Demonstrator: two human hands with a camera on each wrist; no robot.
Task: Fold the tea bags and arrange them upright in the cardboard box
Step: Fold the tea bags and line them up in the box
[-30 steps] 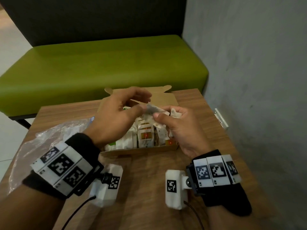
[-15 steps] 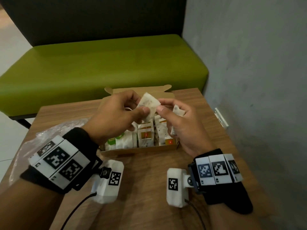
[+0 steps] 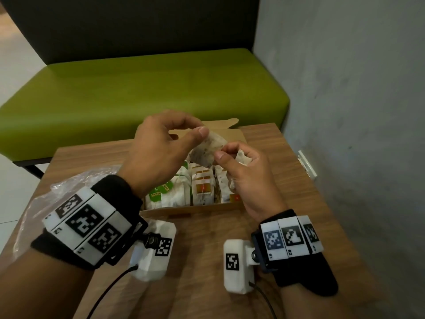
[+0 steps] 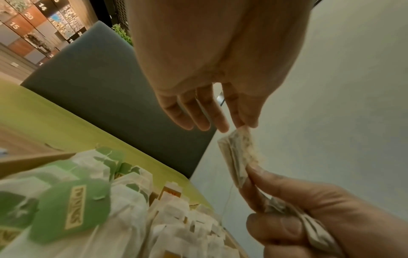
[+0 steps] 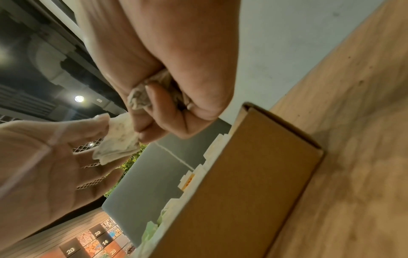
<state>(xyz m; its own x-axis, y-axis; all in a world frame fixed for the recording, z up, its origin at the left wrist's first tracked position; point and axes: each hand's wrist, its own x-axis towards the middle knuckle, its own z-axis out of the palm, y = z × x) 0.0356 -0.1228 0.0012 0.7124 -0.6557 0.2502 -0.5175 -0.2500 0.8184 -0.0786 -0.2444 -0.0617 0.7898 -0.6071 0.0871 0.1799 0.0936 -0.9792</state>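
Note:
A pale, speckled tea bag (image 3: 208,149) hangs in the air above the open cardboard box (image 3: 190,210). My left hand (image 3: 199,132) pinches its upper corner between thumb and forefinger, the other fingers loosely spread. My right hand (image 3: 224,151) pinches the bag's lower right edge, while its curled fingers also hold more crumpled tea bags (image 3: 242,157) in the palm. In the left wrist view the tea bag (image 4: 237,153) is stretched between the two pinches. In the right wrist view the held tea bags (image 5: 141,99) bulge from the fist. Several tea bags (image 3: 200,188) stand upright in the box, some with green tags (image 4: 73,209).
The box stands at the far side of a small wooden table (image 3: 207,249). A crumpled clear plastic bag (image 3: 57,187) lies at the table's left edge. A green bench (image 3: 138,88) stands behind the table and a grey wall (image 3: 356,111) runs close on the right.
Both hands have lifted the tea bag from just above the box to higher over its far side. The bag has turned from flat to hanging slanted between the pinches.

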